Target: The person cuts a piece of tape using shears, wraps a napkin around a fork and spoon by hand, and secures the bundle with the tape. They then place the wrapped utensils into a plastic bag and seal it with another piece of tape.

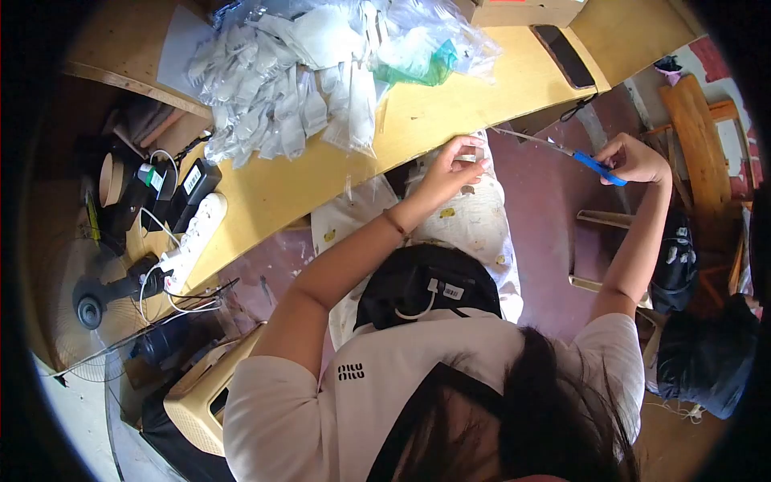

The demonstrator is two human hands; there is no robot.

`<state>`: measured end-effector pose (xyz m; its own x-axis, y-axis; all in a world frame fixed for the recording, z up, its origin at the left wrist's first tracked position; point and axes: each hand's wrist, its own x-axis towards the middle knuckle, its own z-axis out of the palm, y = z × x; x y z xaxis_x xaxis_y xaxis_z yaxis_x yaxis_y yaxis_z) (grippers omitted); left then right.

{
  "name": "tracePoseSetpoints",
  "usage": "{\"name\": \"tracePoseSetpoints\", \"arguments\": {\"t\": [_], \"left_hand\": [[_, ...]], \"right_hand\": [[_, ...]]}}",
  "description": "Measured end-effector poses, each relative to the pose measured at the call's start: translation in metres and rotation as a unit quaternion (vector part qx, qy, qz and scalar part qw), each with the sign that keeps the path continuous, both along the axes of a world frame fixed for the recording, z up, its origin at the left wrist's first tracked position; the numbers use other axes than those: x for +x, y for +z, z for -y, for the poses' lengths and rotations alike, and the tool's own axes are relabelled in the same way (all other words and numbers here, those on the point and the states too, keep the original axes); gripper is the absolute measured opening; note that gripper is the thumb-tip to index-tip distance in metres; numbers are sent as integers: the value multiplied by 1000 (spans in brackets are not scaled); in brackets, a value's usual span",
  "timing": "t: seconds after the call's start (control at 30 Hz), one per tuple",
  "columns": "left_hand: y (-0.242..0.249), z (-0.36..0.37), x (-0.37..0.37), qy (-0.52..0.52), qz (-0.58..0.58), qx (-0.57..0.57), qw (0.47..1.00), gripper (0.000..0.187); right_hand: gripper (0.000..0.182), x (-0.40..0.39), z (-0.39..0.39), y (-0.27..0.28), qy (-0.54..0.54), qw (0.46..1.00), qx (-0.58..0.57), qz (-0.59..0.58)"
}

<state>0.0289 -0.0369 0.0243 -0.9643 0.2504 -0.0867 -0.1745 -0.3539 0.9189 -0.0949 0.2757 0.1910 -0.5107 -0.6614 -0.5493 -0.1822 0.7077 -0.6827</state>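
Nearest, long dark hair [546,402] falls over a white shirt [301,418]. A white plastic power strip [197,234] edges the yellow wooden desk [265,210], clear plastic bags [281,88] of white pieces heaped there. The left hand [450,175] curls, its grip unclear; rightward, a black phone [562,58]; the right hand [639,161] grips blue-handled scissors [593,166] over reddish floor [546,265].

We're up at the head — one wide, round-edged view, peering steeply down and forward: hair [534,402] and white shirt [277,402] close below, left hand [454,173] and right hand [638,161] farther out, wooden table [269,197] beyond.
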Motion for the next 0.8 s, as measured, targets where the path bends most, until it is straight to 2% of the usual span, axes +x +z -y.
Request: {"name": "tracePoseSetpoints", "arguments": {"t": [0.2, 0.3, 0.33, 0.43, 0.47, 0.6, 0.63, 0.8], "left_hand": [[0, -3, 0, 12, 2, -2, 1000, 32], [-1, -3, 0, 24, -6, -28, 999, 32], [-1, -4, 0, 28, -11, -39, 999, 33], [-3, -6, -1, 49, -39, -35, 997, 33], [-3, -6, -1, 48, -46, -41, 997, 33], [2, -8, -2, 45, -44, -53, 997, 34], [3, -9, -2, 44, -36, -53, 997, 35], [2, -11, -2, 60, -52, -31, 996, 35]], "right_hand": [[25, 19, 4, -6, 54, 998, 14, 1], [27, 31, -6, -4, 1, 1000, 16, -19], [29, 28, -8, 2, 32, 998, 47, -35], [30, 28, -20, 6, -86, 993, 8, -80], [30, 19, -28, -3, -66, 989, -28, -127], [28, 2, 1, -24, -127, 948, 89, -279], [27, 3, 11, -38, -137, 922, 50, -359], [28, 15, 77, -66, -267, 879, -12, -396]]}}
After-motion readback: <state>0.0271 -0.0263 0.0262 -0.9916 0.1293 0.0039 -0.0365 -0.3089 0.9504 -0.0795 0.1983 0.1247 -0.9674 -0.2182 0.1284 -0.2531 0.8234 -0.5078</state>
